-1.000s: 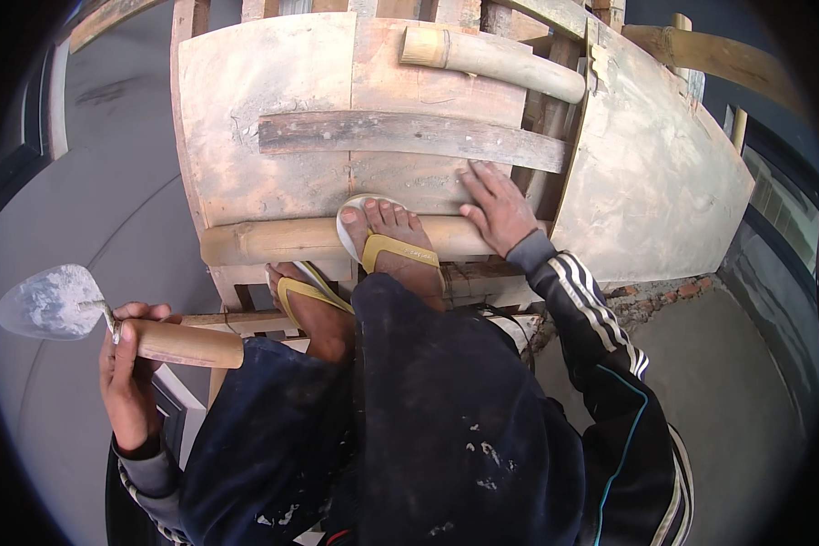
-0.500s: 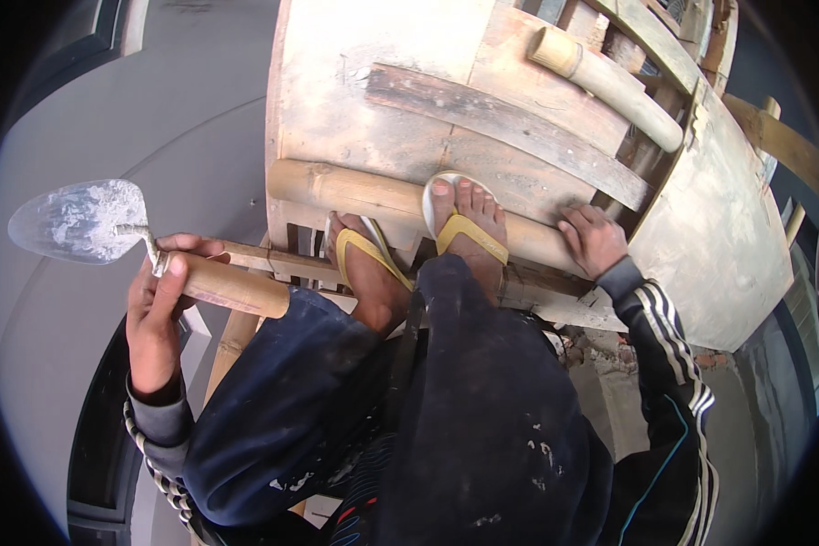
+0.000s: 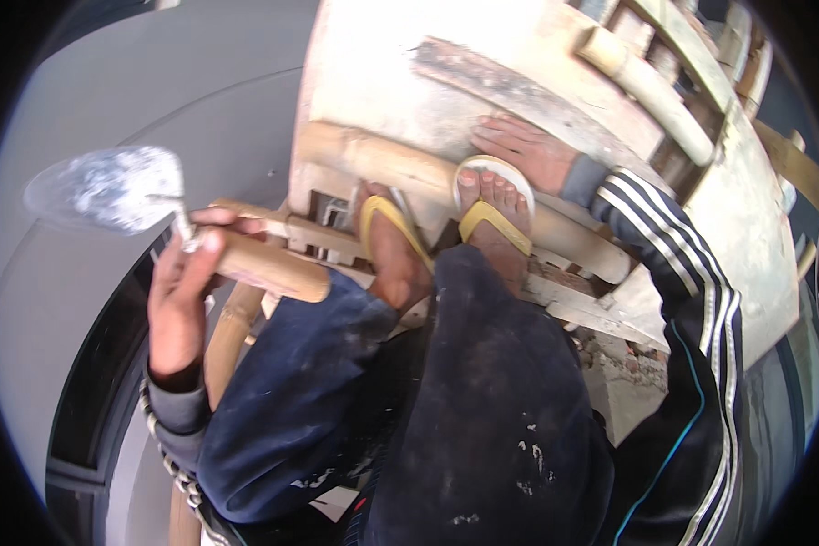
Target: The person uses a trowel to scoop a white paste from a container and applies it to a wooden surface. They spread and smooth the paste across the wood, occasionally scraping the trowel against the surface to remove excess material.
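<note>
My left hand [image 3: 184,291] is closed round a trowel [image 3: 109,189] near the top of its thick wooden handle [image 3: 273,267]. White-grey residue coats the blade, which points out to the left. My right hand [image 3: 528,153] lies flat on a pale plywood board [image 3: 364,82], fingers stretched to the left. It rests between a bamboo pole [image 3: 382,155] and a weathered wooden plank [image 3: 519,96], just beyond my right foot. Nothing shows in that hand, though its palm is hidden.
My feet, in yellow-strapped flip-flops [image 3: 496,223], stand across the bamboo pole and slats. Slatted gaps open beneath them. Another bamboo piece [image 3: 646,91] lies at the upper right. A grey wall [image 3: 209,146] rises at left, and rubble [image 3: 623,359] shows below right.
My right hand has moved from the bamboo pole's right end, up and left onto the board, its fingers now flatter. The trowel stays in my left hand. The view has shifted slightly.
</note>
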